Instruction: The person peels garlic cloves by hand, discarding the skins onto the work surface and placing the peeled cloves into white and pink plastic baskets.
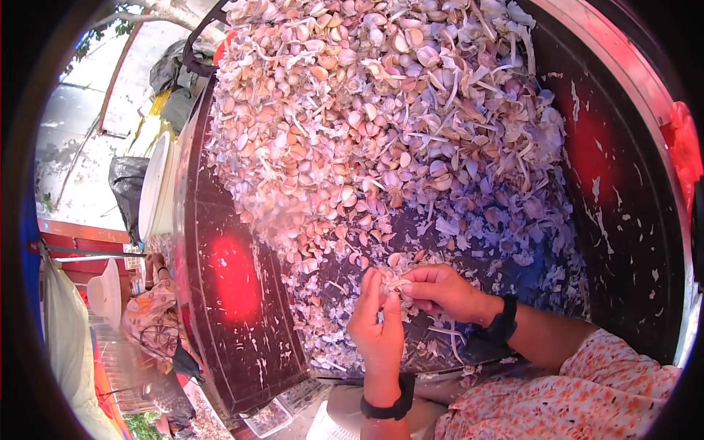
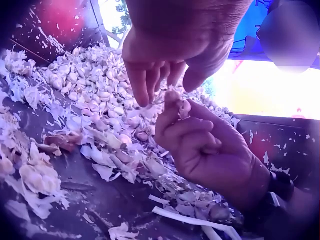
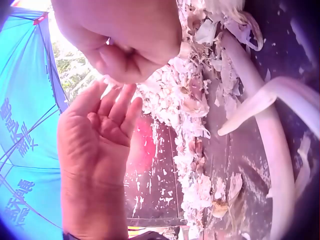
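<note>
In the head view both hands meet around a small pale piece of garlic (image 1: pixel 396 283) over the near edge of the heap. Thumb and forefinger of the right hand (image 1: pixel 444 293) pinch it, with the other fingers folded in. My left hand (image 1: pixel 378 323) has its thumb and raised fingers on the opposite side, holding the piece between them. In the left wrist view a garlic clove (image 2: pixel 185 108) sits at the right fingertips, just below the left thumb. The right wrist view shows the left hand (image 3: pixel 97 135) half curled, its fingertips partly covered by the right hand (image 3: pixel 125 50).
A large heap of garlic cloves and papery skins (image 1: pixel 381 125) fills the dark tray (image 1: pixel 623 242). Dry stalks (image 3: pixel 265 115) lie on its near floor. Outside to the left are a white tub (image 1: pixel 156 187) and another person in a patterned shirt (image 1: pixel 154 312).
</note>
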`<control>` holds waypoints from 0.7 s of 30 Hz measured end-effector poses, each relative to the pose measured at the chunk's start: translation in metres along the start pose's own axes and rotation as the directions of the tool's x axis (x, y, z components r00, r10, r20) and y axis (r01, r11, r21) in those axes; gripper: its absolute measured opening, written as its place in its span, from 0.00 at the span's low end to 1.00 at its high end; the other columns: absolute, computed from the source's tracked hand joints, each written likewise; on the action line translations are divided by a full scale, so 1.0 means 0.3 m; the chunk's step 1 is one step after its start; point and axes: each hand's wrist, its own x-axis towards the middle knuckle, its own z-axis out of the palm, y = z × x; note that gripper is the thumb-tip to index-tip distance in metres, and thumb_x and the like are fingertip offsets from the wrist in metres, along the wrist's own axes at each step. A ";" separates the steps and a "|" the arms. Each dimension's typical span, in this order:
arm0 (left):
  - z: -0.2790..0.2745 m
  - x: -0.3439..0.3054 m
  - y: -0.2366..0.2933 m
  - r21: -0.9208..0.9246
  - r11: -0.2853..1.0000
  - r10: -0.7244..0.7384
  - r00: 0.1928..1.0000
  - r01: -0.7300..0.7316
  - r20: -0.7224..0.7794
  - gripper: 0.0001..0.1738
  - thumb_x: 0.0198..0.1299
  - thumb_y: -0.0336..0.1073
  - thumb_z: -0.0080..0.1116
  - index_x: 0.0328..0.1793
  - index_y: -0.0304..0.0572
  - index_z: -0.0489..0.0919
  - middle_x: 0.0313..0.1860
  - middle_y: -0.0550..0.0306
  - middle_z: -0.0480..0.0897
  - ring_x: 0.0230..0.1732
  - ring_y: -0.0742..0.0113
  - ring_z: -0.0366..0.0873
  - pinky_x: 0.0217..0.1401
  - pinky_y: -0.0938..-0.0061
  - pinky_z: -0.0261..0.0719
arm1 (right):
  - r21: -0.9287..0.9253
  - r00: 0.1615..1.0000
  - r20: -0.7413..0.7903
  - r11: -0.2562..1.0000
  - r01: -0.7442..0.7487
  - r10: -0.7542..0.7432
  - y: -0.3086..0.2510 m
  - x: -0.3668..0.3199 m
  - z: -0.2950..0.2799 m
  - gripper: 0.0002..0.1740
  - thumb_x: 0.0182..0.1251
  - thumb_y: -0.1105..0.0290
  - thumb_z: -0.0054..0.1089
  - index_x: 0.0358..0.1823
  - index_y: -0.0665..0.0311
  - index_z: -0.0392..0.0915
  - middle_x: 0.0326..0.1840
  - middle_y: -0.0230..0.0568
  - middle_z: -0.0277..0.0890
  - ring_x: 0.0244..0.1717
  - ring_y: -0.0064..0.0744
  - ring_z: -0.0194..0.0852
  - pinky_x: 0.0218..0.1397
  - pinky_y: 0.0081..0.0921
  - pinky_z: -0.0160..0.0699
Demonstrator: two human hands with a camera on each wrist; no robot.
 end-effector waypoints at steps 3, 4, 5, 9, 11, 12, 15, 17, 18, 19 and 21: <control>-0.044 0.009 -0.015 -0.206 0.956 -0.143 0.946 0.208 0.292 0.14 0.61 0.32 0.55 0.51 0.30 0.78 0.46 0.46 0.82 0.44 0.69 0.78 0.48 0.75 0.74 | 0.256 0.961 0.230 0.942 -0.215 0.156 -0.033 -0.025 -0.002 0.10 0.68 0.63 0.52 0.38 0.63 0.74 0.21 0.25 0.63 0.18 0.11 0.56 0.17 0.10 0.51; -0.060 0.006 -0.017 -0.202 0.947 -0.179 0.931 0.252 0.319 0.13 0.61 0.32 0.56 0.49 0.31 0.79 0.40 0.48 0.84 0.39 0.71 0.79 0.44 0.76 0.75 | 0.284 0.952 0.245 0.926 -0.250 0.182 -0.039 -0.031 0.004 0.10 0.69 0.64 0.51 0.39 0.63 0.73 0.21 0.24 0.62 0.17 0.10 0.55 0.16 0.08 0.49; -0.058 0.008 -0.016 -0.205 0.946 -0.177 0.931 0.250 0.319 0.13 0.61 0.32 0.56 0.49 0.31 0.79 0.40 0.48 0.84 0.39 0.71 0.79 0.44 0.76 0.75 | 0.282 0.953 0.242 0.927 -0.248 0.181 -0.041 -0.030 0.002 0.10 0.69 0.64 0.51 0.39 0.63 0.73 0.21 0.24 0.62 0.17 0.10 0.55 0.16 0.08 0.49; -0.044 -0.003 -0.026 -0.055 0.988 -0.133 0.966 0.148 0.220 0.10 0.59 0.31 0.57 0.44 0.34 0.81 0.30 0.48 0.83 0.29 0.72 0.79 0.33 0.76 0.75 | 0.124 0.963 0.167 0.964 -0.235 0.213 -0.034 -0.031 0.018 0.12 0.66 0.61 0.56 0.36 0.63 0.75 0.19 0.22 0.64 0.17 0.10 0.56 0.17 0.10 0.51; -0.029 -0.004 -0.030 0.007 0.993 -0.119 0.977 0.120 0.177 0.09 0.59 0.31 0.58 0.42 0.34 0.81 0.27 0.48 0.83 0.25 0.71 0.79 0.29 0.76 0.74 | -0.068 0.984 0.068 0.984 -0.162 0.166 -0.029 -0.030 0.027 0.13 0.64 0.60 0.58 0.35 0.63 0.76 0.19 0.22 0.64 0.17 0.10 0.57 0.18 0.10 0.52; -0.022 -0.005 -0.028 0.058 0.994 -0.098 0.981 0.089 0.169 0.08 0.58 0.31 0.58 0.42 0.34 0.81 0.26 0.48 0.82 0.24 0.70 0.79 0.28 0.76 0.74 | -0.137 0.994 0.029 0.985 -0.102 0.106 -0.029 -0.029 0.029 0.13 0.63 0.59 0.60 0.34 0.64 0.77 0.19 0.21 0.65 0.17 0.10 0.57 0.18 0.11 0.53; -0.021 -0.002 -0.028 0.083 0.992 -0.109 0.977 0.095 0.186 0.08 0.58 0.31 0.58 0.41 0.34 0.81 0.25 0.47 0.81 0.23 0.68 0.79 0.27 0.75 0.73 | -0.203 0.997 0.036 0.977 -0.060 0.069 -0.041 -0.029 0.015 0.13 0.62 0.60 0.61 0.35 0.64 0.78 0.20 0.22 0.67 0.17 0.10 0.58 0.19 0.11 0.54; -0.026 -0.005 -0.023 0.060 0.989 -0.144 0.967 0.134 0.210 0.09 0.59 0.31 0.57 0.41 0.33 0.81 0.25 0.46 0.81 0.23 0.67 0.79 0.27 0.75 0.74 | -0.198 0.992 0.076 0.977 -0.079 0.096 -0.043 -0.030 0.004 0.12 0.63 0.62 0.61 0.36 0.65 0.78 0.20 0.22 0.67 0.17 0.10 0.57 0.19 0.12 0.54; -0.027 -0.005 -0.018 0.055 0.988 -0.153 0.966 0.145 0.207 0.09 0.59 0.31 0.57 0.41 0.32 0.81 0.25 0.48 0.82 0.24 0.69 0.78 0.27 0.76 0.73 | -0.206 0.990 0.107 0.976 -0.068 0.092 -0.040 -0.026 -0.004 0.12 0.63 0.62 0.60 0.36 0.65 0.78 0.21 0.23 0.68 0.17 0.10 0.57 0.20 0.12 0.54; -0.028 -0.006 -0.015 0.052 0.986 -0.164 0.965 0.157 0.205 0.09 0.60 0.32 0.56 0.41 0.32 0.81 0.24 0.50 0.82 0.24 0.71 0.78 0.27 0.77 0.73 | -0.212 0.986 0.137 0.976 -0.059 0.089 -0.038 -0.024 -0.009 0.12 0.63 0.62 0.59 0.36 0.65 0.78 0.21 0.23 0.68 0.17 0.10 0.57 0.20 0.11 0.54; -0.028 0.000 -0.012 -0.035 0.969 -0.234 0.951 0.245 0.202 0.10 0.61 0.32 0.56 0.41 0.31 0.81 0.25 0.53 0.82 0.25 0.74 0.77 0.28 0.77 0.73 | -0.194 0.984 0.157 0.980 -0.051 0.082 -0.049 -0.034 -0.006 0.12 0.64 0.63 0.58 0.37 0.66 0.78 0.22 0.23 0.68 0.17 0.10 0.57 0.20 0.11 0.54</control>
